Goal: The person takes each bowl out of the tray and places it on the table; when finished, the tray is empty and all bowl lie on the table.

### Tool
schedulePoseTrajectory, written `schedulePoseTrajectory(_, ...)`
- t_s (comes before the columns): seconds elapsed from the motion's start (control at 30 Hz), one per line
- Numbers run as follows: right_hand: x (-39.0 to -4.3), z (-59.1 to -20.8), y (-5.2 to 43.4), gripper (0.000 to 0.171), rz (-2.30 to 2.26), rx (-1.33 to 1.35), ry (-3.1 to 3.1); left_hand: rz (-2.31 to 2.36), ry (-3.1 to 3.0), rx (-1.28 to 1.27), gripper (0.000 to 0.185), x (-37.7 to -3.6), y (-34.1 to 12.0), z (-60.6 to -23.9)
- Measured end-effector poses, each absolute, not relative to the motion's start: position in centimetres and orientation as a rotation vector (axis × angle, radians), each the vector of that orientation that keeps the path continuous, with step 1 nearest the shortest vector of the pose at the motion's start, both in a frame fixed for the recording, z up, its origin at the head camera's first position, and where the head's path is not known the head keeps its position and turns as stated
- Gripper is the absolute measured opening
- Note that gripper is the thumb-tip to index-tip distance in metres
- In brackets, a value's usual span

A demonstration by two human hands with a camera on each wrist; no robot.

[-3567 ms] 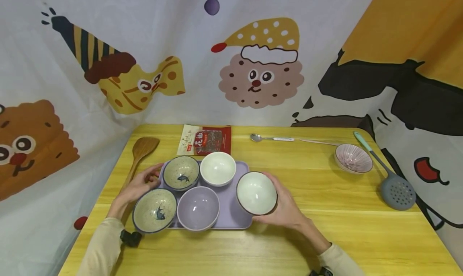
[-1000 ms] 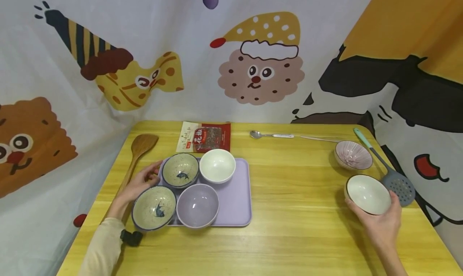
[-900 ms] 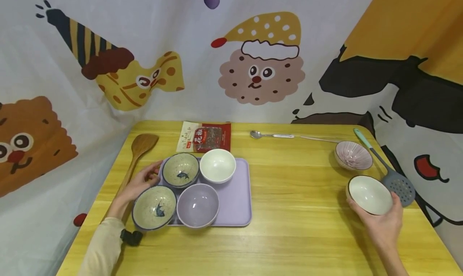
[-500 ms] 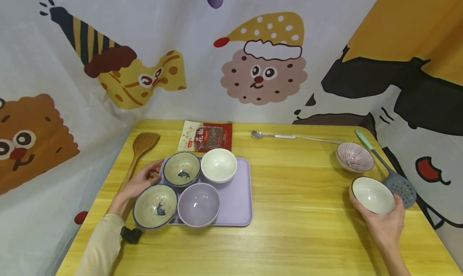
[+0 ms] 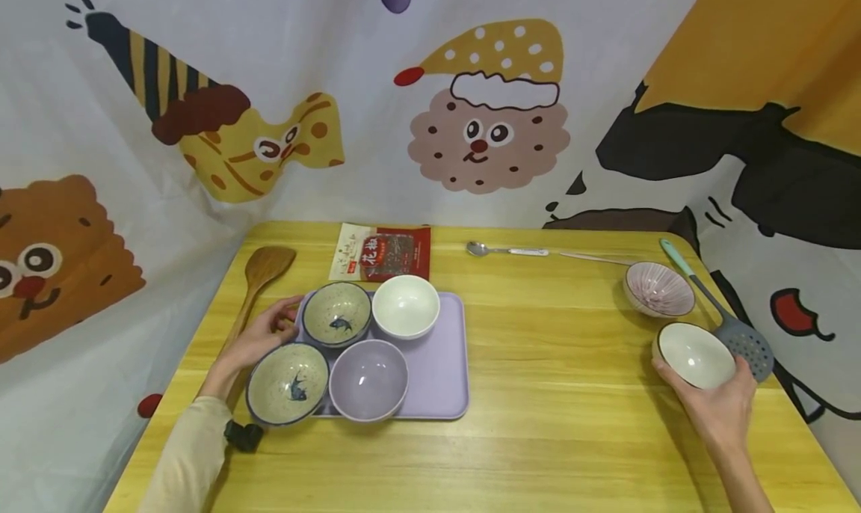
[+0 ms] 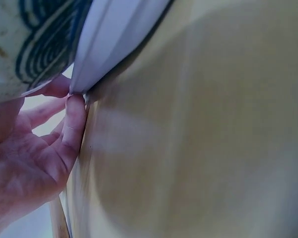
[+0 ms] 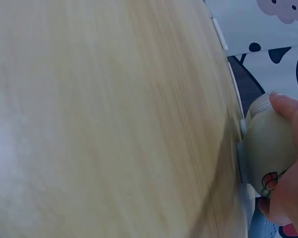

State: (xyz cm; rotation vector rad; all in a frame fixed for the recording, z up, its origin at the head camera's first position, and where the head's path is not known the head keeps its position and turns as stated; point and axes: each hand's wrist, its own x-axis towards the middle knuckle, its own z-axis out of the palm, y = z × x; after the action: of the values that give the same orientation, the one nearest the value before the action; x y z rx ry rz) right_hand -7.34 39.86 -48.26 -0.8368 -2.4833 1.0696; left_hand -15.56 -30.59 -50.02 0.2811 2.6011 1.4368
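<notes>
Bowl (image 5: 696,354), lower right of frame, on the tabletop (image 5: 551,363): your right hand (image 5: 723,412) cups its side. Glazed ceramic, stiff, slick, breakable; hold under rim. Left hand (image 5: 258,341) touches tray (image 5: 440,382) edge, fingers loose.

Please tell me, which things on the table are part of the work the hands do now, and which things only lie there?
In the work:
- right hand gripping the white bowl
- left hand touching the purple tray
- four bowls on the tray, e.g. lilac bowl

Only lying there:
- wooden spatula
- snack packet
- metal spoon
- pink ribbed bowl
- grey skimmer
</notes>
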Motion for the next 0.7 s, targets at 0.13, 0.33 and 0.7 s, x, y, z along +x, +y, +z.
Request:
schedulePoseTrajectory(0.13, -7.4, -48.1, 39.9, 0.119, 1.054, -0.828, -2.509, 1.437, 2.601, 0.265, 0.061, -15.4, -30.6, -49.7)
schedulePoseTrajectory(0.33, -7.4, -47.9, 39.9, 0.12, 1.053, -0.82, -2.517, 1.42, 2.618, 0.255, 0.06, -15.3, -30.5, -49.6)
schedulePoseTrajectory(0.7, -7.1, -45.4, 36.4, 0.118, 0.987, -0.586, -2.379, 1.402, 2.582, 0.279, 0.059, -15.5, -30.5, -49.2)
